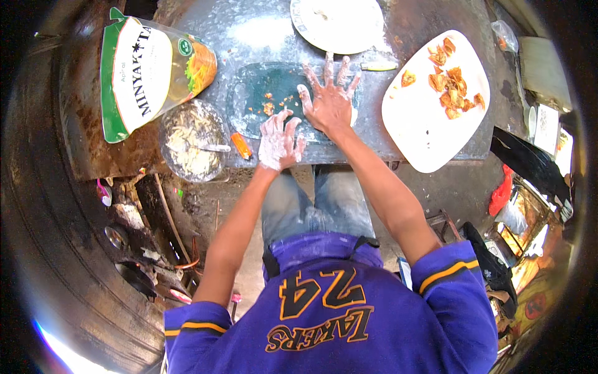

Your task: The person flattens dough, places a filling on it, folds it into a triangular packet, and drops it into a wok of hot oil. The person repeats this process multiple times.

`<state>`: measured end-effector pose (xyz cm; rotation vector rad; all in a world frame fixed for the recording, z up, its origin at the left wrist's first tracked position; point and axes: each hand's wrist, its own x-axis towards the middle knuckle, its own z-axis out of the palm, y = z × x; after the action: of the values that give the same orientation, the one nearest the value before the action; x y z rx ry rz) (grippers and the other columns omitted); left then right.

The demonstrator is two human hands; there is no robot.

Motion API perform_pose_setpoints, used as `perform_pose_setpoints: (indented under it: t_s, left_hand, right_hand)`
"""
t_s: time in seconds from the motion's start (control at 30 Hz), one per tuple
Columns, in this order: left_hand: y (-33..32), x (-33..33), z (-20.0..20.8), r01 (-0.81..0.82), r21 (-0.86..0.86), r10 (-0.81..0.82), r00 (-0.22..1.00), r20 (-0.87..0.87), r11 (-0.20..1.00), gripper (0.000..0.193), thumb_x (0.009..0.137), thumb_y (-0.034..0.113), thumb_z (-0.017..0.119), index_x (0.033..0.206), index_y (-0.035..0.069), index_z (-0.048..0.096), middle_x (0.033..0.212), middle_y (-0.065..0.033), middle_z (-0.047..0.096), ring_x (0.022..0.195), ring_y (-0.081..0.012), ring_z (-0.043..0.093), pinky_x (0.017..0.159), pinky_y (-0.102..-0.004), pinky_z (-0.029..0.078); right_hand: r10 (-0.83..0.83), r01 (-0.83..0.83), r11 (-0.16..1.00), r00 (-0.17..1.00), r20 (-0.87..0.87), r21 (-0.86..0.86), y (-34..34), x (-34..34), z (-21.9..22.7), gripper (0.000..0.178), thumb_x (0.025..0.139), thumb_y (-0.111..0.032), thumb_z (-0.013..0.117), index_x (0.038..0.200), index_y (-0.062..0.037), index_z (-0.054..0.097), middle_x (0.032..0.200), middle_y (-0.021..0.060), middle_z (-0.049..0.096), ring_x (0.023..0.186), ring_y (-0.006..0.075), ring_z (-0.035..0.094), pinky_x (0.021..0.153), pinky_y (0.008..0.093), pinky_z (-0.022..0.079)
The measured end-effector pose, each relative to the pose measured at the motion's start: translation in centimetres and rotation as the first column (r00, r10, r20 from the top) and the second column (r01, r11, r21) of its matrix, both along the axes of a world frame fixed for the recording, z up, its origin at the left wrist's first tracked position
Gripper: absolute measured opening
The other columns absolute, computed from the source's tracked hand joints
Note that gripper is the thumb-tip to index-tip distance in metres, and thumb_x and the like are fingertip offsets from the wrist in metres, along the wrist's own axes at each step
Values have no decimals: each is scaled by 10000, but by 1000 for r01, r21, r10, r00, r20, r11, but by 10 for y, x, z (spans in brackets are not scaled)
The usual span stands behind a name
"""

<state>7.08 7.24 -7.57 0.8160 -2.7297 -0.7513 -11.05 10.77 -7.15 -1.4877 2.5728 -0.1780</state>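
Both hands are dusted with white flour. My right hand (330,103) is spread with fingers stretched apart over the right side of a dark green board (249,93); whether it presses on it I cannot tell. My left hand (279,141) is at the board's near edge, its fingers apart and slightly bent, holding nothing I can see. Orange-brown crumbs (268,108) lie on the floury board just beyond it. A small orange object (241,146), possibly a lighter, rests left of that hand. A bit of something white shows beside my right wrist, mostly hidden.
To the left stand a clear bowl (169,140) of pale floury strips with a spoon (215,148) and a green-white oil pouch (146,78). A round white plate (311,34) lies at the back. Right are a yellowish slim tool (379,66) and a white plate (408,134) with orange-brown pieces (453,87).
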Motion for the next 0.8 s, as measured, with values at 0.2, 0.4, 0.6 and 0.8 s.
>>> perform_pose_setpoints:
  t_s: [0.2, 0.4, 0.6, 0.8]
  left_hand:
    - [-3, -7, 5, 22, -61, -14, 992, 128, 998, 435, 854, 317, 608, 1228, 101, 558, 1283, -140, 506, 1190, -348, 477, 983, -521, 353]
    - [1, -2, 1, -1, -78, 8, 996, 88, 997, 383, 847, 299, 618, 1199, 150, 592, 1270, -101, 509, 1177, -311, 485, 970, -524, 343]
    - [1, 1, -3, -19, -66, 25, 995, 95, 998, 409, 827, 280, 640, 1213, 151, 597, 1283, -105, 529, 1167, -305, 503, 963, -505, 345]
    - [2, 3, -3, -7, -78, 12, 998, 63, 997, 414, 840, 286, 640, 1226, 145, 590, 1278, -121, 536, 1133, -322, 530, 923, -506, 380]
  right_hand:
    - [79, -83, 996, 986, 149, 21, 6, -13, 7, 633, 994, -497, 387, 1579, -315, 227, 1668, 115, 15, 1513, 432, -11, 1140, 706, 2]
    - [190, -157, 979, 939, 287, -134, 65, -37, 36, 598, 873, -151, 615, 1441, -68, 446, 1469, 155, 420, 1339, 441, 377, 1111, 508, 338]
    - [65, -83, 996, 923, 379, 31, 49, -29, 56, 483, 840, -141, 664, 1290, -12, 544, 1225, 237, 521, 1159, 445, 502, 980, 521, 434]
    - [129, -167, 983, 925, 357, 77, 34, -35, 62, 439, 814, -107, 694, 1201, 33, 541, 1184, 300, 517, 1114, 495, 517, 940, 531, 452]
